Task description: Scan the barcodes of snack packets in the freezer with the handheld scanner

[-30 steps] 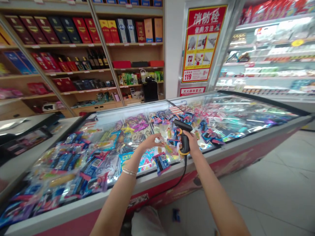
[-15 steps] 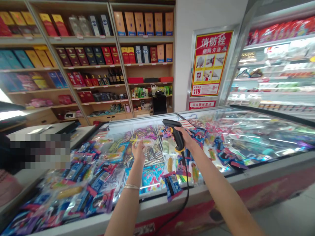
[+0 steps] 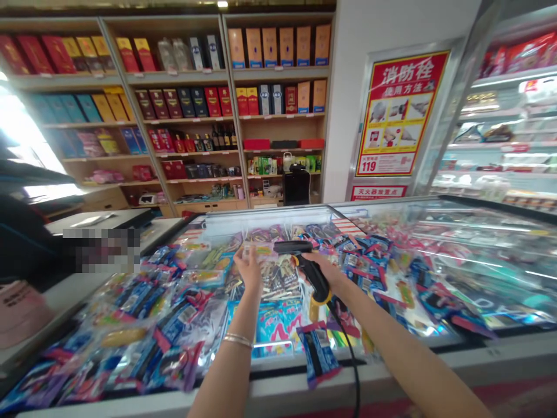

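Black-and-yellow barcode scanner (image 3: 311, 273), corded, sits in the right hand (image 3: 324, 268), whose grip is closed round the handle, nose aimed left above a glass-topped chest freezer (image 3: 491, 354). Left hand (image 3: 250, 270): grip part-open, fingertips at a small pale packet (image 3: 260, 250), hold unclear. 1 blue packet (image 3: 317, 354) lies across the freezer rim.

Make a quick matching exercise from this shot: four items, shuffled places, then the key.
Items:
1. barcode scanner
2. thin metal bracelet
3. blue packet
4. red fire-hydrant poster

Places:
A. on the wall behind the glass-topped freezer
B. in the right hand
C. across the freezer's front edge
D. around the left wrist

Pairs: 1-B, 2-D, 3-C, 4-A
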Demonstrator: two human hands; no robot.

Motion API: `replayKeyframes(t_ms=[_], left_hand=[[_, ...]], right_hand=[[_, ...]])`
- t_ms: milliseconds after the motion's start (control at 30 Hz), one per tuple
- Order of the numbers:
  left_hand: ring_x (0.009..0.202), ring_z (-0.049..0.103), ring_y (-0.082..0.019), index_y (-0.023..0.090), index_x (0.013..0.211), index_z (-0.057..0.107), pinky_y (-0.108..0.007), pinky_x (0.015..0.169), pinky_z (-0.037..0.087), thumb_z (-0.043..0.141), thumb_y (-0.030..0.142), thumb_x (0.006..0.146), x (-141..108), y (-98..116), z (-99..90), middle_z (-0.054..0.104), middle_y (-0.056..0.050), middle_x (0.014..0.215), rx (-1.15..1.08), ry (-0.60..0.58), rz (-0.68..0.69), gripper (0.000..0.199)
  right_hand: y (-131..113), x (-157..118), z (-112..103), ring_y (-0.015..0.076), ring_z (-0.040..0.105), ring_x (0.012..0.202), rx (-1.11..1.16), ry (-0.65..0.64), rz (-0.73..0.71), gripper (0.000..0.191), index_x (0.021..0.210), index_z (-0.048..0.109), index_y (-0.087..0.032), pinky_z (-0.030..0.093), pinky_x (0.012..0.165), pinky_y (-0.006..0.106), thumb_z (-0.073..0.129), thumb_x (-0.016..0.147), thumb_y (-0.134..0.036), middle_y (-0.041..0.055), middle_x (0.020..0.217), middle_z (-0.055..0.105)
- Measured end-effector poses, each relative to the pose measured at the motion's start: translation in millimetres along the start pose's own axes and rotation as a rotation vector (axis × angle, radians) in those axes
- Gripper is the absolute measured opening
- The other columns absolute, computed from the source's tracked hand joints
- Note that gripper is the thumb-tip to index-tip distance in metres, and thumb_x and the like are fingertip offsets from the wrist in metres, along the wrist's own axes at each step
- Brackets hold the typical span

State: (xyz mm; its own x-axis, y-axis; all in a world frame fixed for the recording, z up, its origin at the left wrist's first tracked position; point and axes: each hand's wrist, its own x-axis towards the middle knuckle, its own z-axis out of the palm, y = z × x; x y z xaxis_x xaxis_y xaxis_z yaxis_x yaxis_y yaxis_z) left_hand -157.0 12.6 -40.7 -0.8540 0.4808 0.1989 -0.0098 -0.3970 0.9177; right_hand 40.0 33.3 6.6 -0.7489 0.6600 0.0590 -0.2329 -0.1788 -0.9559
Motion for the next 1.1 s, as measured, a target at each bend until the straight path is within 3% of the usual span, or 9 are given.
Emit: replayKeyframes(t_ms=[100, 200, 367, 433, 500, 567, 667, 733, 1100], left_hand=[[0.078, 0.065, -0.015, 0.022, 0.114, 0.042, -0.029, 0.068, 0.055, 0.059, 0.032, 0.083, -0.3, 1.4, 1.6, 0.061, -0.005, 0.093, -0.104, 0.043, -0.17, 0.037], [0.08, 0.065, -0.015, 0.022, 0.118, 0.043, -0.028, 0.071, 0.055, 0.06, 0.034, 0.083, -2.3, -2.8, 6.2, 0.062, -0.005, 0.092, -0.145, 0.035, -0.197, 0.041], [0.103, 0.064, -0.015, 0.026, 0.142, 0.021, -0.028, 0.086, 0.051, 0.063, 0.024, 0.08, -5.6, -9.6, 15.4, 0.06, -0.01, 0.119, -0.235, -0.114, -0.184, 0.075], [0.106, 0.063, -0.016, 0.027, 0.147, 0.01, -0.029, 0.088, 0.051, 0.066, 0.021, 0.076, -4.9, -8.2, 14.7, 0.058, -0.011, 0.125, -0.193, -0.183, -0.115, 0.091], [0.106, 0.063, -0.017, 0.025, 0.148, 0.011, -0.03, 0.09, 0.049, 0.069, 0.022, 0.073, -2.3, -5.6, 10.4, 0.061, -0.011, 0.121, -0.083, -0.209, 0.01, 0.095], [0.104, 0.063, -0.018, 0.021, 0.141, 0.032, -0.03, 0.092, 0.047, 0.07, 0.025, 0.072, 1.4, -3.6, 4.2, 0.066, -0.009, 0.113, 0.045, -0.194, 0.122, 0.078], [0.101, 0.063, -0.02, 0.019, 0.112, 0.059, -0.031, 0.093, 0.046, 0.065, 0.027, 0.074, 7.3, -3.7, -3.8, 0.069, -0.007, 0.102, 0.174, -0.179, 0.22, 0.039], [0.098, 0.064, -0.02, 0.02, 0.102, 0.063, -0.031, 0.092, 0.046, 0.063, 0.027, 0.074, 10.3, -5.5, -6.1, 0.07, -0.006, 0.098, 0.205, -0.184, 0.246, 0.028], [0.083, 0.062, -0.019, 0.018, 0.093, 0.063, -0.03, 0.081, 0.046, 0.06, 0.028, 0.072, 7.7, -3.8, -2.9, 0.067, -0.004, 0.087, 0.274, -0.196, 0.32, 0.024]], right_hand=[[0.8, 0.6, -1.8, 0.0095, 0.044, 0.044, 0.131, -0.053, -0.01, 0.045, 0.096, 0.066, -0.013, 0.033, 0.041, 0.021, 0.06, 0.076, -0.053, 0.0008, 0.057, 0.055], [3.7, 2.1, -6.6, 0.0103, 0.046, 0.047, 0.183, -0.05, -0.071, 0.046, 0.101, 0.065, -0.014, 0.035, 0.043, 0.022, 0.061, 0.078, -0.054, 0.0027, 0.063, 0.057], [5.9, 0.1, -4.5, 0.0108, 0.049, 0.049, 0.086, -0.014, -0.126, 0.042, 0.092, 0.067, -0.014, 0.039, 0.044, 0.022, 0.067, 0.074, -0.052, 0.0041, 0.065, 0.06], [6.5, -1.1, -0.5, 0.0105, 0.05, 0.049, 0.033, -0.006, -0.129, 0.041, 0.086, 0.066, -0.014, 0.04, 0.044, 0.022, 0.07, 0.071, -0.051, 0.0039, 0.064, 0.061], [8.5, -1.1, 2.3, 0.0099, 0.05, 0.047, -0.007, 0.005, -0.118, 0.041, 0.081, 0.066, -0.013, 0.04, 0.043, 0.021, 0.072, 0.07, -0.052, 0.0032, 0.061, 0.06], [11.5, 0.0, 2.7, 0.0093, 0.05, 0.047, -0.031, 0.025, -0.119, 0.04, 0.08, 0.066, -0.013, 0.039, 0.043, 0.02, 0.072, 0.07, -0.052, 0.0025, 0.059, 0.06], [15.6, 2.7, 0.4, 0.0093, 0.05, 0.047, -0.027, 0.04, -0.15, 0.038, 0.081, 0.066, -0.014, 0.039, 0.043, 0.02, 0.071, 0.073, -0.05, 0.0022, 0.059, 0.06], [16.2, 3.6, -1.0, 0.0095, 0.05, 0.047, -0.007, 0.038, -0.169, 0.037, 0.084, 0.067, -0.014, 0.04, 0.044, 0.02, 0.07, 0.074, -0.05, 0.0017, 0.058, 0.06], [10.1, 0.2, 3.3, 0.0087, 0.05, 0.045, -0.017, 0.063, -0.15, 0.04, 0.078, 0.067, -0.013, 0.039, 0.042, 0.019, 0.071, 0.072, -0.052, 0.0016, 0.058, 0.059]])
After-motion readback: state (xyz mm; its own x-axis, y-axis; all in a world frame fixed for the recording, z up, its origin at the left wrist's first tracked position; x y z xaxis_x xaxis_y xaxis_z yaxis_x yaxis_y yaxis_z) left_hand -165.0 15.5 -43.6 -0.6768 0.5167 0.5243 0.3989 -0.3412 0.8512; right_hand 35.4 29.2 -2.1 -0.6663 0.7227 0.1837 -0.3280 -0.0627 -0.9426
